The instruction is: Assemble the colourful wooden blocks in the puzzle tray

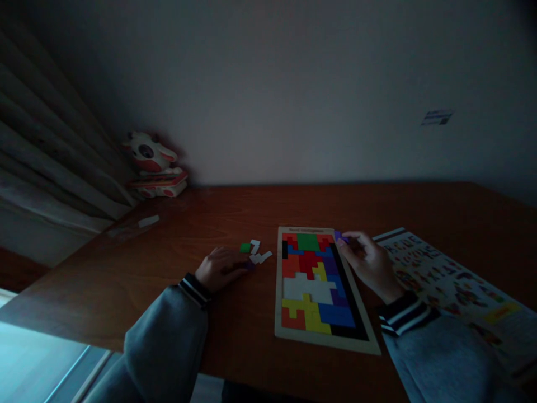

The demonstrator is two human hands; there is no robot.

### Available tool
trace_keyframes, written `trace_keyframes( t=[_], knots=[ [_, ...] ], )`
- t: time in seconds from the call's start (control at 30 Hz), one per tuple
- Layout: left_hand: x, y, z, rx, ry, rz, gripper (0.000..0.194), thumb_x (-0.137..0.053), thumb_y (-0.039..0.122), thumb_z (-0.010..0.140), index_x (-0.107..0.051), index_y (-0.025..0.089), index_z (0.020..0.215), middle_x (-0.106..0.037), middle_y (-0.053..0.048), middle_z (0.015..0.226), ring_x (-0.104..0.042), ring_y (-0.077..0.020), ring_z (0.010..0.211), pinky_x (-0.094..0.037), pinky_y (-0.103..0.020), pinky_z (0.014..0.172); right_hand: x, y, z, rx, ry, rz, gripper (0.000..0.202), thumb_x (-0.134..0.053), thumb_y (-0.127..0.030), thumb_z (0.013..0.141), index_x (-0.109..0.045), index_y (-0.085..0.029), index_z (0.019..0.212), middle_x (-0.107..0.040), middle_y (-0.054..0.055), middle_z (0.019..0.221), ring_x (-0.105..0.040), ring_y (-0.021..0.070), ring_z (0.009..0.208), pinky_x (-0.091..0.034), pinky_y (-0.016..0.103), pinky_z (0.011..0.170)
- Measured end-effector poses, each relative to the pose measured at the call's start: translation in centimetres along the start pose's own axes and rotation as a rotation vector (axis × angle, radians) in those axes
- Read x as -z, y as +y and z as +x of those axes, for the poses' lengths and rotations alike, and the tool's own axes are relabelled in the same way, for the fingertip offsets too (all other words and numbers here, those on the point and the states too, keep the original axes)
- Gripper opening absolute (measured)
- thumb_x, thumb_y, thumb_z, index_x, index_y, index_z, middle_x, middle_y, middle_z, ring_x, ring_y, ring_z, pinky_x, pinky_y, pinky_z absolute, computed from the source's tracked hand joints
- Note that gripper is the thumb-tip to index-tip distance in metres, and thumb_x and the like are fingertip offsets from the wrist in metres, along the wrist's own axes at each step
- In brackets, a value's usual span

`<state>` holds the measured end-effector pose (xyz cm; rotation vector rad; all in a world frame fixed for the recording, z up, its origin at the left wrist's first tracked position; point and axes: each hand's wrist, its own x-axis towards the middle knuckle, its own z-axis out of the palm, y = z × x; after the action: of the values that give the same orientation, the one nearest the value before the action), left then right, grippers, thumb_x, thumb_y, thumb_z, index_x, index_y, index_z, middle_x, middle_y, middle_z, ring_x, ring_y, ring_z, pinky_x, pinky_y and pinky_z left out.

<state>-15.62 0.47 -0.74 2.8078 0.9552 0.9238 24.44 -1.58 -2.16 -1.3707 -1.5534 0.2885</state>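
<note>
A wooden puzzle tray (278, 302) lies on the table, largely filled with red, green, blue, yellow, purple, orange and black block pieces. Pale bare board (308, 288) shows across its lower middle. My right hand (371, 266) is at the tray's upper right edge, pinching a purple puzzle piece (340, 236) between thumb and fingers. To the left of the tray, my left hand (222, 268) rests low over the table, its thumb and fingertips closed on a dark purple piece (249, 265). Beside those fingertips lie a green piece (245, 247) and several white-looking pieces (255, 245).
A printed sheet of coloured figures (457, 291) lies right of the tray, partly under my right forearm. A cow-shaped toy (153, 162) stands at the back left near the curtain (46, 134). A white strip (149, 221) lies on the table (235, 324); a wall rises behind.
</note>
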Motion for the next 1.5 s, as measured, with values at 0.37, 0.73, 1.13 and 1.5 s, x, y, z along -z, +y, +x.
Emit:
trace_keyframes(
  t=[0.37,0.73,1.13,1.5],
  knots=[
    [-5.2,7.0,6.6,-0.123,0.143,-0.159,0.016,-0.068,0.034,0.089,-0.072,0.02,0.096,-0.076,-0.005,0.101,-0.071,-0.016,0.088,-0.055,-0.031,0.08,0.0,-0.7,0.1,0.038,-0.034,0.0,0.025,-0.058,-0.044,0.09,-0.062,-0.021,0.097,-0.069,0.004,0.08,-0.065,0.0178,0.069,-0.05,0.028,0.06],
    [-8.1,9.3,9.6,-0.169,0.021,-0.411,0.02,-0.064,0.033,0.092,-0.072,0.017,0.1,-0.073,-0.008,0.107,-0.07,-0.0159,0.095,-0.057,-0.028,0.086,0.0,-0.7,0.0,0.046,-0.034,0.013,0.024,-0.058,-0.044,0.091,-0.062,-0.022,0.099,-0.07,0.003,0.08,-0.063,0.0161,0.067,-0.049,0.026,0.059],
    [-7.9,10.3,9.5,-0.14,-0.054,-0.561,0.021,-0.063,0.031,0.092,-0.071,0.015,0.102,-0.073,-0.011,0.106,-0.07,-0.0179,0.098,-0.058,-0.03,0.088,0.0,-0.8,0.1,0.038,-0.047,-0.002,0.022,-0.058,-0.043,0.091,-0.062,-0.022,0.099,-0.066,0.001,0.073,-0.061,0.0155,0.063,-0.048,0.026,0.058],
    [-8.0,10.4,9.3,-0.104,-0.033,-0.464,0.023,-0.062,0.036,0.093,-0.073,0.016,0.097,-0.075,-0.009,0.095,-0.069,-0.0181,0.09,-0.055,-0.033,0.085,0.0,-0.7,0.1,0.041,-0.037,0.019,0.024,-0.058,-0.043,0.09,-0.062,-0.022,0.099,-0.069,0.003,0.077,-0.064,0.0169,0.067,-0.049,0.027,0.06]
  ],
)
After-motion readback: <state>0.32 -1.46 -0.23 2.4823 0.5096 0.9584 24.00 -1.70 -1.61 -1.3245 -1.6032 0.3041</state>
